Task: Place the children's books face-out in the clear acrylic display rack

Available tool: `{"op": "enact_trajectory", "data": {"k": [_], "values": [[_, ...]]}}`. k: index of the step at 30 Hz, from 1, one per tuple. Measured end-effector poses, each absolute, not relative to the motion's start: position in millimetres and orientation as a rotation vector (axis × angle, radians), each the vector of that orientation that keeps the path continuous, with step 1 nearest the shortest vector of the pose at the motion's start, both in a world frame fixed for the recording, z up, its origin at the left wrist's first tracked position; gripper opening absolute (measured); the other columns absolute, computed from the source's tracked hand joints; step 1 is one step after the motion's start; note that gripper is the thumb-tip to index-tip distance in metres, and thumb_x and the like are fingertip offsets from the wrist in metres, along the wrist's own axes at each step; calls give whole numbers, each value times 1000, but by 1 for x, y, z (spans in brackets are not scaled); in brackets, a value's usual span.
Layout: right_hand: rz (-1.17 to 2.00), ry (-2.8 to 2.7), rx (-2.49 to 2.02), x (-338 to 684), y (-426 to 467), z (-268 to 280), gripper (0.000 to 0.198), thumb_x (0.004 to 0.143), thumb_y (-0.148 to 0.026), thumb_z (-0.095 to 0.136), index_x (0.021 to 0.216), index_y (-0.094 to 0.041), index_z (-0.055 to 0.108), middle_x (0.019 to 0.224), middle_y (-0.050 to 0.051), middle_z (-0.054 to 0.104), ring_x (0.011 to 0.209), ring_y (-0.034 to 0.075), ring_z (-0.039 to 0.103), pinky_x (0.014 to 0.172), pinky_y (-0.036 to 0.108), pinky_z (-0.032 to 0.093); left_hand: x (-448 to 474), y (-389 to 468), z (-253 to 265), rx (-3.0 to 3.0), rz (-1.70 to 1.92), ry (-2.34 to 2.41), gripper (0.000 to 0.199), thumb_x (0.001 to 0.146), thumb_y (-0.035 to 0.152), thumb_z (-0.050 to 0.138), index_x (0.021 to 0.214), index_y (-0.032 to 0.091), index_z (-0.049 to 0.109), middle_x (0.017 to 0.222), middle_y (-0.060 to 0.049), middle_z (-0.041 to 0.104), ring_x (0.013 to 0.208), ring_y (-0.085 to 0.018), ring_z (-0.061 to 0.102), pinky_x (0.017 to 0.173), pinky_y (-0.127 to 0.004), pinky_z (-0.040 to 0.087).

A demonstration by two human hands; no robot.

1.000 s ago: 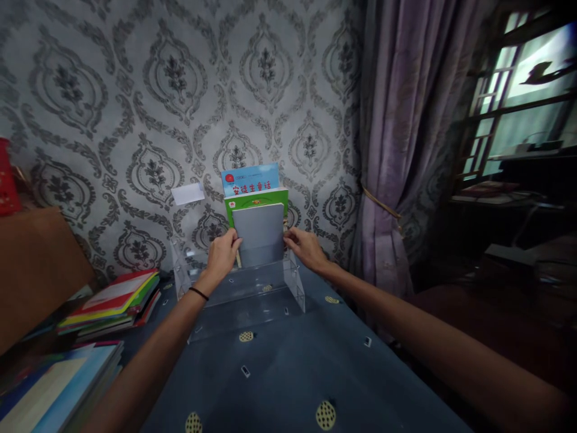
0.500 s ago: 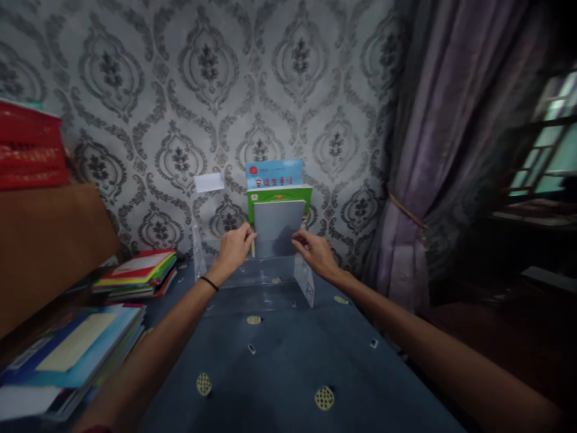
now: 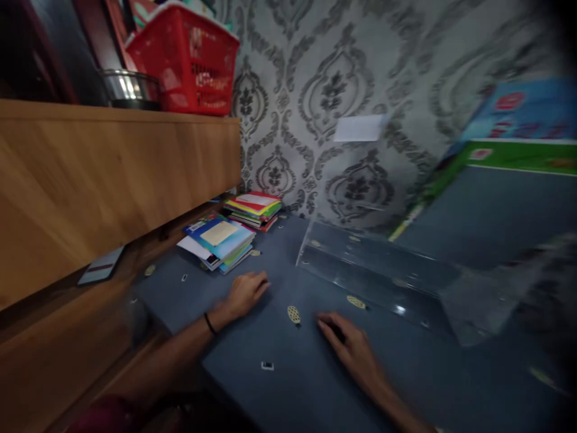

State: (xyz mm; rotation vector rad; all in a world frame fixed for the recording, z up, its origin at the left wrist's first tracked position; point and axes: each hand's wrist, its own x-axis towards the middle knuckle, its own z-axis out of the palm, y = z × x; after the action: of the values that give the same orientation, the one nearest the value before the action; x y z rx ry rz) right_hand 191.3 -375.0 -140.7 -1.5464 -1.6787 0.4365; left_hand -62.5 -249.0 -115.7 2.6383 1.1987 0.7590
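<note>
Over the blue-grey tabletop, my left hand (image 3: 247,293) is empty, its fingers loosely bent, close to a stack of books (image 3: 220,237) topped by a blue one. My right hand (image 3: 354,344) hovers lower right, also empty, with a gap between thumb and fingers. Beyond it stands a clear plastic book stand (image 3: 374,264). At its right end lean upright books: a grey-backed one (image 3: 491,210) in front, a green one (image 3: 518,155) behind it, and a light-blue one (image 3: 541,108) at the back. The right side is smeared by motion.
A second stack of books (image 3: 255,204), red on top, sits by the wall. At the left, a wooden shelf (image 3: 117,174) overhangs the table, carrying a red basket (image 3: 193,66) and a metal pot (image 3: 130,87). Below it lies a flat dark-edged device (image 3: 101,266).
My view has swung left. Both hands have let go of the grey-backed book and moved away from the stand, toward the stacked books.
</note>
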Motion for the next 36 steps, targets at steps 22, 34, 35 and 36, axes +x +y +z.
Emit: {"op": "enact_trajectory", "data": {"k": [22, 34, 35, 36], "values": [[624, -1532, -1577, 170, -371, -135, 51, 83, -69, 56, 87, -21, 73, 80, 9, 76, 70, 25, 72, 71, 37, 60, -189, -162, -95, 2722, 361, 1694, 88, 86, 75, 53, 150, 14, 41, 156, -26, 41, 149, -40, 33, 119, -59, 23], [628, -1555, -1545, 172, -371, -133, 49, 84, -69, 57, 88, -24, 75, 82, 8, 78, 72, 26, 73, 71, 38, 61, -179, -176, -96, 2900, 596, 1600, 53, 96, 53, 56, 135, 16, 57, 141, -19, 59, 136, -34, 52, 115, -48, 39], [633, -1561, -1544, 172, -371, -132, 49, 84, -68, 57, 89, -24, 75, 83, 8, 78, 73, 27, 73, 71, 38, 61, -177, -176, -96, 2908, 617, 1604, 49, 97, 51, 55, 133, 17, 58, 140, -18, 61, 135, -33, 53, 114, -47, 40], [639, -1565, -1543, 173, -371, -132, 48, 85, -68, 57, 89, -23, 76, 83, 8, 78, 75, 27, 73, 71, 38, 61, -175, -176, -96, 2915, 632, 1613, 46, 97, 49, 56, 130, 17, 60, 138, -18, 62, 133, -33, 55, 112, -47, 42]]}}
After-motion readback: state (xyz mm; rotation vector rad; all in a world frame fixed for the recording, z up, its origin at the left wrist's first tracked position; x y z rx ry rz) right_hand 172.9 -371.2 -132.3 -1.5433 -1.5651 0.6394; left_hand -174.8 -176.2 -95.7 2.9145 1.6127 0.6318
